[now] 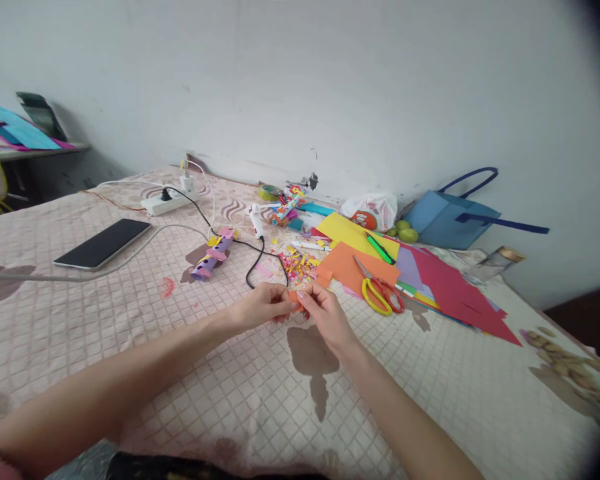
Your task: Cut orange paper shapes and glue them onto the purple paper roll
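A small orange paper piece (296,301) is pinched between both hands at the middle of the table. My left hand (263,305) grips its left side with thumb and fingers pressed together. On its other side my right hand (325,312) is closed on it too. Just beyond the hands lie colourful paper scraps (300,265). Scissors with yellow and red handles (377,293) rest on an orange sheet (350,263) to the right. A decorated purple paper roll (214,257) lies to the left, and a white glue gun (257,221) stands behind the hands.
At the left are a tablet (104,244) and a power strip (167,200) with cables. Coloured sheets (455,287), a green cutter (379,247), a blue bag (445,217) and a clear cup (495,263) lie to the right. A wall (280,87) rises behind.
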`<state>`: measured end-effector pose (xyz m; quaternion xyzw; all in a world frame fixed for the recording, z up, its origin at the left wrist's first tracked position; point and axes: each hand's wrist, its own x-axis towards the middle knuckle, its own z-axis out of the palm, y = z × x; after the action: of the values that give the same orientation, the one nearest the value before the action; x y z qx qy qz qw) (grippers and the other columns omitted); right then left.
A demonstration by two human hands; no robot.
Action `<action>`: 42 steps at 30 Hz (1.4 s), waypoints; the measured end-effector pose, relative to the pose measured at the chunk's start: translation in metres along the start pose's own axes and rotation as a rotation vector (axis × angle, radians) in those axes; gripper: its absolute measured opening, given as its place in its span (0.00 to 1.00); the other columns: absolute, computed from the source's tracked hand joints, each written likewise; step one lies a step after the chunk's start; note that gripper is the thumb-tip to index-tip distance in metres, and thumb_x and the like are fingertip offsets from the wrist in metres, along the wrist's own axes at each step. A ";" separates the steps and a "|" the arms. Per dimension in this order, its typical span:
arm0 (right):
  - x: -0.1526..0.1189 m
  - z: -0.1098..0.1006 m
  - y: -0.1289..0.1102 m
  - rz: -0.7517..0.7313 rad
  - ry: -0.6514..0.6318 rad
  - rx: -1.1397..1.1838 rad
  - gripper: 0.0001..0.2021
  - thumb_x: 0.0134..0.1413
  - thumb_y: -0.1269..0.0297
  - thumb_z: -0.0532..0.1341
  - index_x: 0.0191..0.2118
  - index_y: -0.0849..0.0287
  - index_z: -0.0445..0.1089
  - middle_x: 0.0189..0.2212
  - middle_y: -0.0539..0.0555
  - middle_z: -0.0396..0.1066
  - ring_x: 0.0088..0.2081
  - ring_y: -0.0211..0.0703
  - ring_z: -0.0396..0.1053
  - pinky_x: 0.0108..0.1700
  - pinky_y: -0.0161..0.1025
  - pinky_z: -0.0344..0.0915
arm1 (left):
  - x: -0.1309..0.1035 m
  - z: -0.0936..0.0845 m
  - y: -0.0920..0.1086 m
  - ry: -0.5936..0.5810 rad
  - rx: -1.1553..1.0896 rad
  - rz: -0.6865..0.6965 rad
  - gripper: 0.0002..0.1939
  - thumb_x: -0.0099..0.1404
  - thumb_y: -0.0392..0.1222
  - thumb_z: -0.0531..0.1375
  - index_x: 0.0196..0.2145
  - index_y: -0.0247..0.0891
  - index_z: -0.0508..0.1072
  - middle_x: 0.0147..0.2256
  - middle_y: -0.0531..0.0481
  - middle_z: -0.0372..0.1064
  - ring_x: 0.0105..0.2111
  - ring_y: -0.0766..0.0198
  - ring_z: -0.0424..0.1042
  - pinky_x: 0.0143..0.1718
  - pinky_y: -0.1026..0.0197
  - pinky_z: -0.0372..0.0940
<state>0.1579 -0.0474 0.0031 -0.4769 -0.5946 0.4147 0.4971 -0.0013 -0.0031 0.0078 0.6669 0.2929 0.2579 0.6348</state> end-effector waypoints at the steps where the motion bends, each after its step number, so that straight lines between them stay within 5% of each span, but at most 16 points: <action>1: 0.000 0.000 0.000 -0.010 0.020 -0.007 0.12 0.53 0.56 0.56 0.26 0.59 0.63 0.21 0.47 0.60 0.22 0.33 0.55 0.24 0.32 0.53 | 0.000 0.000 0.000 0.000 -0.009 -0.003 0.17 0.54 0.51 0.60 0.22 0.34 0.63 0.17 0.57 0.61 0.17 0.74 0.60 0.19 0.70 0.54; 15: 0.000 0.003 0.007 -0.042 0.090 -0.042 0.12 0.54 0.58 0.55 0.24 0.59 0.60 0.19 0.46 0.56 0.22 0.33 0.54 0.24 0.32 0.53 | 0.000 -0.006 0.000 -0.136 -0.001 -0.036 0.15 0.52 0.49 0.62 0.27 0.33 0.67 0.21 0.54 0.65 0.20 0.72 0.63 0.22 0.68 0.58; 22: -0.001 0.004 0.002 0.005 0.083 -0.004 0.15 0.55 0.54 0.53 0.25 0.59 0.62 0.19 0.46 0.58 0.20 0.33 0.56 0.22 0.32 0.54 | 0.000 -0.002 0.004 0.025 -0.047 -0.033 0.16 0.54 0.50 0.59 0.23 0.32 0.65 0.19 0.54 0.63 0.18 0.73 0.60 0.19 0.68 0.53; 26: 0.000 0.000 0.000 0.092 -0.026 0.066 0.16 0.54 0.51 0.53 0.25 0.59 0.62 0.18 0.47 0.60 0.20 0.34 0.58 0.22 0.33 0.56 | -0.002 0.000 0.007 0.111 -0.059 -0.026 0.14 0.54 0.48 0.60 0.23 0.32 0.66 0.20 0.53 0.64 0.19 0.72 0.61 0.21 0.68 0.56; 35: 0.001 -0.011 -0.001 0.052 -0.143 -0.023 0.10 0.51 0.61 0.58 0.25 0.58 0.59 0.19 0.44 0.56 0.21 0.32 0.55 0.24 0.31 0.55 | 0.002 -0.009 0.013 0.198 -0.090 -0.055 0.16 0.59 0.48 0.54 0.25 0.31 0.70 0.23 0.48 0.68 0.22 0.69 0.66 0.27 0.65 0.61; 39: 0.001 -0.015 0.000 0.082 -0.195 -0.077 0.11 0.50 0.58 0.59 0.25 0.59 0.61 0.19 0.45 0.58 0.21 0.32 0.57 0.23 0.31 0.56 | 0.002 -0.011 0.015 0.127 0.005 -0.029 0.15 0.54 0.49 0.59 0.26 0.32 0.70 0.23 0.50 0.68 0.22 0.69 0.65 0.25 0.66 0.60; 42: 0.003 -0.017 0.001 0.087 -0.109 -0.007 0.12 0.50 0.55 0.59 0.26 0.60 0.63 0.20 0.46 0.61 0.21 0.32 0.58 0.23 0.31 0.57 | 0.001 -0.009 0.012 0.140 -0.011 -0.033 0.15 0.53 0.48 0.61 0.22 0.32 0.68 0.18 0.53 0.64 0.20 0.71 0.62 0.23 0.67 0.58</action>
<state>0.1743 -0.0436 0.0049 -0.4807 -0.6010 0.4592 0.4437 -0.0062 0.0042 0.0200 0.6388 0.3459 0.2950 0.6207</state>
